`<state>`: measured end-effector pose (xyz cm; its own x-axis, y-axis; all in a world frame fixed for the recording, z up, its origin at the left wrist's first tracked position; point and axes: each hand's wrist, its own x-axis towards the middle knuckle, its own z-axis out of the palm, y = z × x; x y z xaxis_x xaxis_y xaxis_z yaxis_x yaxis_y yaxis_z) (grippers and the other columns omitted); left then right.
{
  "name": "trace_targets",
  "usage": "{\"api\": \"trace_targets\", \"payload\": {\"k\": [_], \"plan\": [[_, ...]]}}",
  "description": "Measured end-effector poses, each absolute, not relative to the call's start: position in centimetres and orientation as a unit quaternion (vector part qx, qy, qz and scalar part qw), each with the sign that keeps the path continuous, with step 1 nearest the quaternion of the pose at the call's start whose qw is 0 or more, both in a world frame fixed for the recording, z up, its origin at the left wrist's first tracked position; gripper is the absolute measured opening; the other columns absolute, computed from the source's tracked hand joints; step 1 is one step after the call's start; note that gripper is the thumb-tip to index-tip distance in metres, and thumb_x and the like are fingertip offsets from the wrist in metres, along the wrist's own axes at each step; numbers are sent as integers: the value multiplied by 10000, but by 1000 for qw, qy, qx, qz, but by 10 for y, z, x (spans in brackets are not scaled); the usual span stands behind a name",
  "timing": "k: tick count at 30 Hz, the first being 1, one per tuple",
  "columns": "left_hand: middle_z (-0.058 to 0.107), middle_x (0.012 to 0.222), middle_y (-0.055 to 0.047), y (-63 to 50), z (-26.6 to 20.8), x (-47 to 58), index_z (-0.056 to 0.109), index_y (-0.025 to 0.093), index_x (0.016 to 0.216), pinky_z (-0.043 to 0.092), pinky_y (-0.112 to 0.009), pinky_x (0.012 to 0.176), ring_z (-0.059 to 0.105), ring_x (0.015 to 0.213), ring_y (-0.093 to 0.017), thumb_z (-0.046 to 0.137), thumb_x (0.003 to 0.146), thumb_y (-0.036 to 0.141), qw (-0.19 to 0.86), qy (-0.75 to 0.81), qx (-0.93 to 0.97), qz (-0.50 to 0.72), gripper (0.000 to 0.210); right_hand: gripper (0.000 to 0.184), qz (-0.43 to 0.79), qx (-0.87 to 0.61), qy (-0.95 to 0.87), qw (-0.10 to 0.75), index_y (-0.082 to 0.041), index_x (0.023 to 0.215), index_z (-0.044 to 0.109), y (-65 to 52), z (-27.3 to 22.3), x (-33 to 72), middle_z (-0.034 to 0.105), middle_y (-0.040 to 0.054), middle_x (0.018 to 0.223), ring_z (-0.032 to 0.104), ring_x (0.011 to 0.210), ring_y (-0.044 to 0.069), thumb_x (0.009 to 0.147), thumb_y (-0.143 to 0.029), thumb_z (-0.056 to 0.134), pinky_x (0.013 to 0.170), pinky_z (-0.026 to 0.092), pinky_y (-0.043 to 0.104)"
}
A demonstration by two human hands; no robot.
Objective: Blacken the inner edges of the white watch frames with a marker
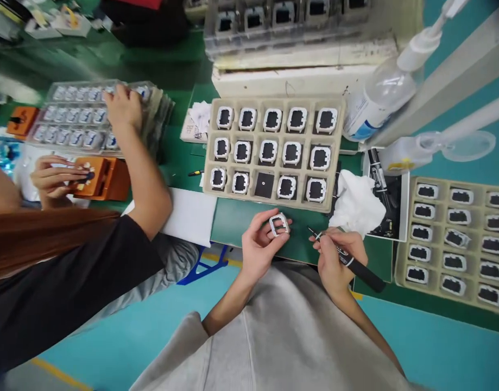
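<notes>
My left hand pinches a silver-white watch case frame by its edges, just in front of a beige compartment tray. In my right hand is a black marker pen, its thin tip pointing left toward the frame but apart from it. More such frames sit on dark pads in the tray's compartments. One compartment in the front row shows only its bare dark pad.
A second tray of frames lies at right. A crumpled white cloth, a box of markers and a pump bottle stand nearby. At left, a co-worker's hands work over clear trays and an orange fixture.
</notes>
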<state>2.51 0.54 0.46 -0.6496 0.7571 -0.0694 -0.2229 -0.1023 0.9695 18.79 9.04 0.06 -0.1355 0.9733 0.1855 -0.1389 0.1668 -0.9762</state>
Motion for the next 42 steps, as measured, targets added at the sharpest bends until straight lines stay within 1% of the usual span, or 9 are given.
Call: {"api": "trace_targets", "payload": {"k": [3, 5, 8, 10, 14, 18, 24, 34, 42], "plan": [[811, 1422, -91, 4, 3, 29, 882, 311, 1506, 825, -376, 1092, 971, 1228, -294, 1103, 1016, 436, 350, 581, 286, 677, 552, 158, 501, -355, -582, 533, -321, 1118, 777, 90, 3, 186, 761, -27, 795, 829, 778, 251, 1116, -340, 934, 779, 756, 442], [816, 1454, -100, 3, 4, 29, 871, 311, 1534, 820, -390, 1131, 959, 1264, -288, 1083, 1036, 426, 343, 598, 325, 647, 554, 156, 492, -332, -611, 524, -331, 1165, 763, 90, 3, 185, 791, -17, 834, 875, 853, 273, 1127, -310, 912, 852, 803, 489], [837, 1463, -104, 4, 6, 26, 864, 304, 1552, 821, -372, 1118, 949, 1269, -268, 1046, 1067, 392, 318, 624, 380, 605, 526, 164, 490, -308, -632, 516, -337, 1213, 746, 90, 5, 182, 847, -15, 922, 926, 941, 281, 1140, -268, 876, 976, 847, 557], [855, 1438, -88, 4, 8, 24, 861, 307, 1553, 820, -335, 1083, 948, 1240, -240, 1009, 1092, 323, 291, 633, 415, 585, 484, 161, 481, -300, -645, 513, -331, 1219, 758, 91, 7, 179, 869, -12, 945, 953, 989, 290, 1140, -235, 860, 1009, 853, 565], [887, 1420, -71, 6, 14, 23, 849, 303, 1545, 811, -288, 1030, 936, 1229, -217, 944, 1112, 199, 244, 654, 463, 547, 456, 145, 443, -292, -672, 518, -316, 1162, 785, 95, 14, 172, 879, -10, 928, 976, 972, 292, 1122, -193, 851, 918, 858, 480], [917, 1381, -57, 5, 18, 25, 841, 294, 1511, 808, -280, 996, 937, 1179, -208, 904, 1120, 159, 217, 668, 480, 526, 419, 162, 414, -304, -689, 511, -324, 1129, 789, 98, 20, 169, 899, -17, 921, 985, 962, 294, 1112, -174, 848, 844, 847, 442], [952, 1305, -45, 3, 20, 27, 839, 276, 1469, 802, -277, 934, 942, 1041, -191, 872, 1154, 218, 202, 695, 485, 490, 321, 202, 419, -308, -691, 502, -317, 1135, 783, 96, 21, 171, 921, -11, 960, 992, 999, 300, 1097, -132, 853, 839, 831, 436], [967, 1321, -39, 0, 13, 29, 859, 271, 1464, 817, -304, 1006, 960, 1054, -203, 897, 1150, 305, 224, 702, 457, 499, 319, 184, 412, -316, -700, 490, -312, 1118, 766, 96, 23, 171, 910, -11, 949, 981, 955, 276, 1107, -143, 838, 855, 865, 450], [972, 1305, -28, 1, 14, 31, 864, 279, 1451, 813, -292, 1006, 963, 1050, -195, 890, 1146, 262, 211, 699, 460, 505, 306, 170, 413, -316, -697, 493, -319, 1103, 759, 97, 24, 170, 906, -17, 938, 977, 949, 268, 1126, -170, 839, 857, 869, 441]]}}
